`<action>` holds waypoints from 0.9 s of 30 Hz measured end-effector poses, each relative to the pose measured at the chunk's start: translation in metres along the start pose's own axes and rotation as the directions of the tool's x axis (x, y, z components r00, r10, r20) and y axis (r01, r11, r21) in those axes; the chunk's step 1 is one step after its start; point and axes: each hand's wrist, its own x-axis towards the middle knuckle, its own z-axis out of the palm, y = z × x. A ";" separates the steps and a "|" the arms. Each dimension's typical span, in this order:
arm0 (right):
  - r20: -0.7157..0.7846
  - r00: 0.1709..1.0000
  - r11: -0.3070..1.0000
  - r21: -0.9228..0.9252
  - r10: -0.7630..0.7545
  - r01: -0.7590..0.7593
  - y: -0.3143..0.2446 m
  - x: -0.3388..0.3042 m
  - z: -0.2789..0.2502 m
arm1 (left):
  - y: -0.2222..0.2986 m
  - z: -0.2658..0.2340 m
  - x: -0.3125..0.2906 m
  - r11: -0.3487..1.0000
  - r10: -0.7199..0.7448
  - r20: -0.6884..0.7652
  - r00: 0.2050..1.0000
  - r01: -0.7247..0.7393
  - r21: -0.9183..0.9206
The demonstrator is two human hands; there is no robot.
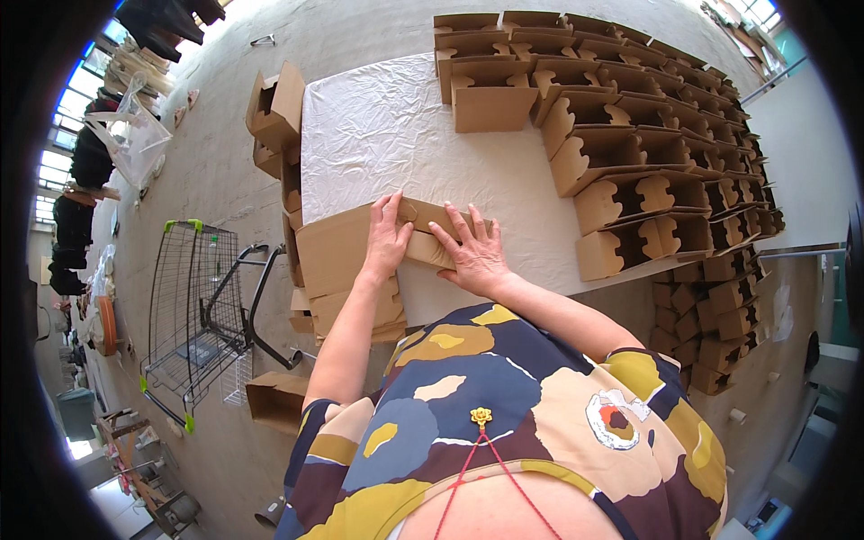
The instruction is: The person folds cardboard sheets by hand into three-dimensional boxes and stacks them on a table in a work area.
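Note:
A brown cardboard box (430, 214), partly folded, lies on the near side of the white-covered table, under both my hands. My left hand (387, 241) grips its left end, fingers over the far edge and thumb on the near side. Across the right part of the box, my right hand (474, 254) rests with fingers spread and stretched, touching the cardboard. Flat cardboard sheets (346, 256) lie stacked beside my left forearm. The underside of the box is hidden by my hands.
Rows of folded cardboard boxes (621, 135) with notched flaps cover the table's right side. More boxes (711, 315) are piled below on the right. Some boxes (274, 112) stand along the left table edge. A wire shopping cart (193, 306) stands on the floor at left.

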 end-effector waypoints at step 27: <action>0.038 0.999 0.983 -0.185 -0.013 0.020 0.233 0.121 -0.098 | -0.016 -0.008 -0.096 0.892 -0.437 -0.278 0.855 0.373 -0.255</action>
